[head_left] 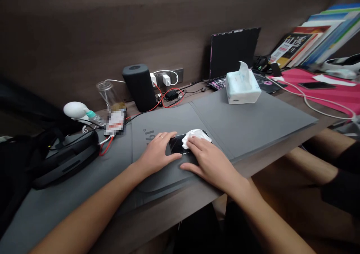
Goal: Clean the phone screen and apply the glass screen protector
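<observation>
My right hand (209, 160) lies nearly flat, its fingers pressing a crumpled white tissue (194, 137) onto the dark screen of a phone (177, 145) without closing around it. My left hand (157, 152) is also spread open and pins the phone's left end. The phone lies flat on the grey desk mat (253, 122) near the desk's front edge. A tissue box (243, 87) stands well behind, and a black speaker (140, 87) stands by the wall.

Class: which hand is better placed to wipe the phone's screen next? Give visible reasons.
Probably right: the right hand lies on the white tissue covering part of the phone; the left hand only rests at its left edge.
</observation>
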Tool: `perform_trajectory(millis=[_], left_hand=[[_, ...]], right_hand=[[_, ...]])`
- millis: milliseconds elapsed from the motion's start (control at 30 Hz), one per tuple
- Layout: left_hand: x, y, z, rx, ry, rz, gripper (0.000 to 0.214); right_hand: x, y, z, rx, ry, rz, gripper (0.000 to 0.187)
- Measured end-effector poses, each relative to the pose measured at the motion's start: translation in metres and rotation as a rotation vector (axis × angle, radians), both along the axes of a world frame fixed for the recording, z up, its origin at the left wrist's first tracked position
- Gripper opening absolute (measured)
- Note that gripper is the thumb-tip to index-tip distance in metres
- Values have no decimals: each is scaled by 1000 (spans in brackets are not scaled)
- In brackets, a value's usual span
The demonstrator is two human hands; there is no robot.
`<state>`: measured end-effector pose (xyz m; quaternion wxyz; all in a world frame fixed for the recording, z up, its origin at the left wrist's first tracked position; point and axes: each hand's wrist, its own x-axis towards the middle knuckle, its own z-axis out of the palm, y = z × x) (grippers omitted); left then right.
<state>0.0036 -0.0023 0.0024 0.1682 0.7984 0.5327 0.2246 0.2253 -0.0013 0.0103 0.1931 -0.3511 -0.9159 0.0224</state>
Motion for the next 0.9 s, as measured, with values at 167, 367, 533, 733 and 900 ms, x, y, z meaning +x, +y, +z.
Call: perform_trajectory(millis=[167,367,533,733,900], left_hand=[[-1,1,-2,20,-26,-13,56],[-1,0,0,6,-9,-1,60],[0,0,3,-19,15,10,60],[0,1,3,-6,23,-1,61],[0,1,1,17,14,-7,59]], right_hand=[[-15,-2,0,-60,-13,154,69],[12,0,4,-60,-21,86,51],[40,1,0,-9,-49,-20,48],[34,0,-10,55,-64,2,61],[4,1,2,2,-96,122,78]])
